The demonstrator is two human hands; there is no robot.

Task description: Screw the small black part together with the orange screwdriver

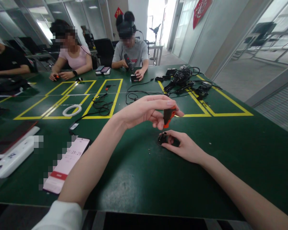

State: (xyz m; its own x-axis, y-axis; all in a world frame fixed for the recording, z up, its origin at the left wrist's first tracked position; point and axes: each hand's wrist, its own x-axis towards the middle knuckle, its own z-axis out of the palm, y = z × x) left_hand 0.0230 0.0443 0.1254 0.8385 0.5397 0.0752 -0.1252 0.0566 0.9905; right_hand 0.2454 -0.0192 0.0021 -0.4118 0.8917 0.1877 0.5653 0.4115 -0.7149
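My left hand (150, 111) is closed round the orange and dark handle of a screwdriver (168, 117), which points down. Its thin shaft meets a small round black part (162, 139) with a short upright stub, standing on the green table. My right hand (180, 143) pinches that part from the right side, thumb and fingers against it. A few tiny metal bits, perhaps screws (149, 150), lie on the table just left of the part. Where exactly the screwdriver's tip sits is too small to tell.
A phone (67, 159) lies by my left forearm, beside a white power strip (14, 156). Beyond are a white ring (72, 110), black cables (102, 107) and a cable heap (182, 78). Across the table (124, 172), a co-worker (132, 51) holds a dark tool; others sit left.
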